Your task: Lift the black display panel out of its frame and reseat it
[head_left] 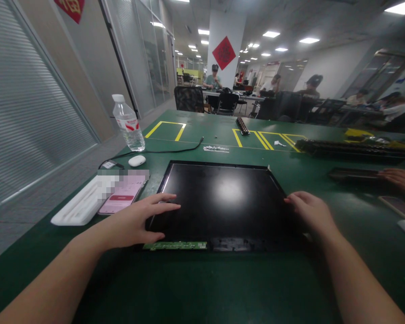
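A black flat display panel (222,198) lies on the green table (202,288) in front of me, with a narrow green circuit strip (175,245) along its near edge. My left hand (141,220) grips the panel's left edge, fingers lying on the glass and thumb below. My right hand (310,212) holds the right edge with its fingers curled over the rim.
Left of the panel lie a phone (123,198), a white tray (79,208), a white earbud case (137,160), a black cable (162,151) and a water bottle (128,122). Another person's hand (402,179) rests at the right by a dark part (353,174). People sit at far desks.
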Demonstrator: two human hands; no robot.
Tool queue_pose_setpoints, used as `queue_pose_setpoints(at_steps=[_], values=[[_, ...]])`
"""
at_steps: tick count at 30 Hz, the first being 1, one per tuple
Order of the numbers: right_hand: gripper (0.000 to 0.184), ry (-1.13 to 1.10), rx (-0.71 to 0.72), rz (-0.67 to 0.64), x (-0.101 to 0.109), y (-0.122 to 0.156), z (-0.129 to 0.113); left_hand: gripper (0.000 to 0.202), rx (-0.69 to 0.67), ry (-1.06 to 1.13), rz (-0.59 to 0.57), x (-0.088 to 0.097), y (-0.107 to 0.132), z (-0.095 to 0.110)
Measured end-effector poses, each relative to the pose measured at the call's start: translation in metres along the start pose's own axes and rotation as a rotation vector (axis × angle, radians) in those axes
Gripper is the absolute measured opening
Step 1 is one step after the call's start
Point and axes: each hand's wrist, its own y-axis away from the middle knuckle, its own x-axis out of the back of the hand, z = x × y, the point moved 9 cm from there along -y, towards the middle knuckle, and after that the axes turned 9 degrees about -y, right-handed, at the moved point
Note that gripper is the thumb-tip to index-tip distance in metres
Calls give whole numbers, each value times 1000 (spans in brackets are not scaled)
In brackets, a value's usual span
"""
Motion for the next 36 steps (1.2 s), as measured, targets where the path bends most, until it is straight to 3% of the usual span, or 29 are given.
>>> queue_pose_setpoints(at_steps=[8,29,36], values=[[32,-30,-21,10,0,3,-5,71,-82,-99,-13,-3,0,5],[33,32,-27,6,0,3,-3,62,-147,-92,-4,-6,-1,7],[29,11,-8,26,1,6,-10,62,-103,-82,-12,-3,-1,7]])
